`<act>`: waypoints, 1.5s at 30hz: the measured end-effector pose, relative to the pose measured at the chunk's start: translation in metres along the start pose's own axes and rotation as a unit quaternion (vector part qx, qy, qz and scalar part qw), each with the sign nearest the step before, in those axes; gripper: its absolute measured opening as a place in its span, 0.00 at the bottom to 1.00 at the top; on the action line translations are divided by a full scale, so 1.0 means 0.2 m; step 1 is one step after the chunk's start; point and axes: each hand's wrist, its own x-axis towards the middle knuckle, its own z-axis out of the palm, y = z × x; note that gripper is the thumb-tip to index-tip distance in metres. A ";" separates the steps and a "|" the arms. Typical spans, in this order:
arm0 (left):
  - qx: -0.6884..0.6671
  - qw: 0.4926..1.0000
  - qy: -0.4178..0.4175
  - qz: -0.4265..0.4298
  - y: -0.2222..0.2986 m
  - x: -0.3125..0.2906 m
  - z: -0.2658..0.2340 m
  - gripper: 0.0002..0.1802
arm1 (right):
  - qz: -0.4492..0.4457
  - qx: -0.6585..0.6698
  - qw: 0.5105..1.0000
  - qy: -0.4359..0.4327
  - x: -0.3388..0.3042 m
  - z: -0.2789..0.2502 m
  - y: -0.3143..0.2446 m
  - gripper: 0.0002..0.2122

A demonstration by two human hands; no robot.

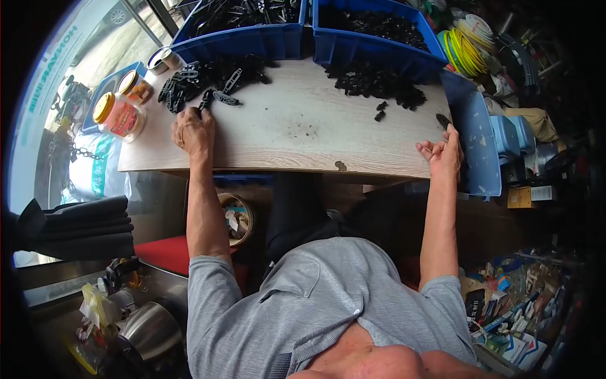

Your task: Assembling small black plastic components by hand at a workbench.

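My left hand (pixel 194 134) is at the left side of the table, its fingers closed at the near edge of a pile of long black plastic parts (pixel 183 88). A small black part (pixel 206 100) shows at its fingertips. Some pieces in that pile have grey slotted faces, such as a narrow one (pixel 232 80) pointing away from me. At the table's right edge, my right hand (pixel 445 155) pinches a small dark oval piece (pixel 444 120) between thumb and forefinger, the other fingers loosely curled. A heap of small black pieces (pixel 377 85) lies at the far right.
Two blue bins (pixel 240 43) (pixel 382 45) full of black parts stand along the table's (pixel 284 139) far edge. Jars (pixel 118 117) crowd the left edge beside the window. A blue panel (pixel 473 136) borders the right edge. A waste bucket (pixel 247 221) stands below.
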 end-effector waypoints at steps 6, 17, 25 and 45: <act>-0.086 0.993 0.081 -0.018 -0.04 -0.06 -0.03 0.15 | 0.026 -0.144 0.987 -0.072 -0.03 0.06 0.04 0.15; -0.133 0.973 -0.008 0.187 0.40 -0.43 -0.17 0.11 | 0.084 -0.425 0.892 -0.129 -0.05 0.43 0.09 0.14; -0.518 0.852 -0.062 0.043 0.54 -0.68 -0.20 0.10 | 0.044 -0.454 0.878 -0.147 -0.01 0.44 0.14 0.10; -0.691 0.525 -0.473 -0.151 1.14 -0.78 -0.19 0.21 | -0.042 -0.187 0.940 -0.283 -0.29 0.29 0.30 0.05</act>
